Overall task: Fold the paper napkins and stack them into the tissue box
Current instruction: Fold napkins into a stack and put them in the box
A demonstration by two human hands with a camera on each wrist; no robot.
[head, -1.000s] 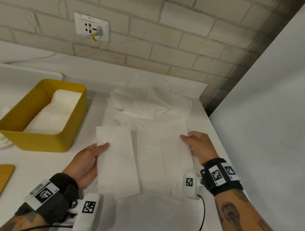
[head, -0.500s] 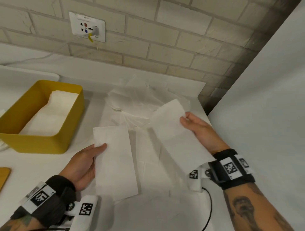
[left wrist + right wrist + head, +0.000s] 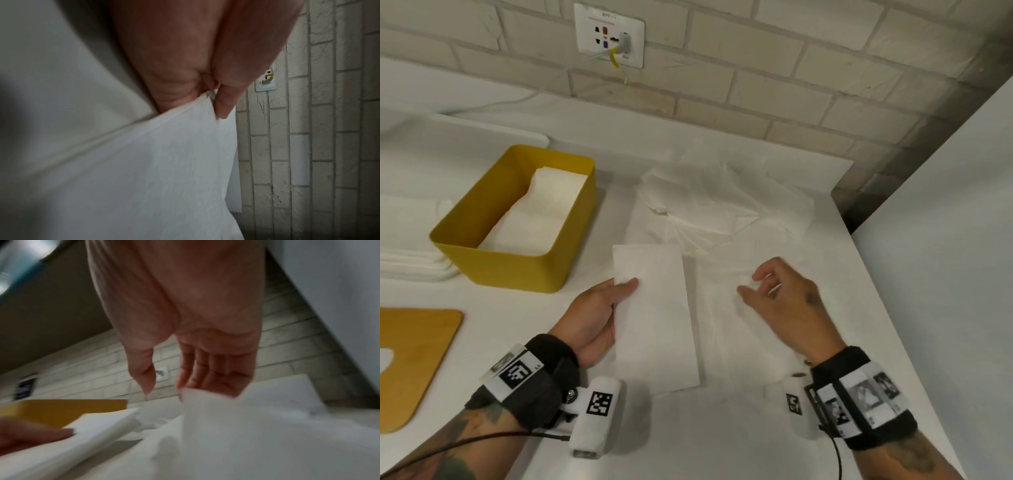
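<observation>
The left hand (image 3: 594, 313) pinches a folded napkin (image 3: 655, 318) at frame centre by its left edge. The right hand (image 3: 782, 301), fingers loosely spread, hovers over flat napkins (image 3: 726, 212) and holds nothing. The yellow tissue box (image 3: 517, 260) sits at upper left on the white surface (image 3: 688, 445).

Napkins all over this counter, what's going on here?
A person is folding paper napkins for the yellow tissue box, which already holds a stack of folded ones. The left hand pinches the edge of a folded napkin lying on the counter. The right hand hovers with relaxed fingers over an unfolded sheet beside it; whether it touches the sheet is unclear. A loose pile of unfolded napkins waits behind.
</observation>
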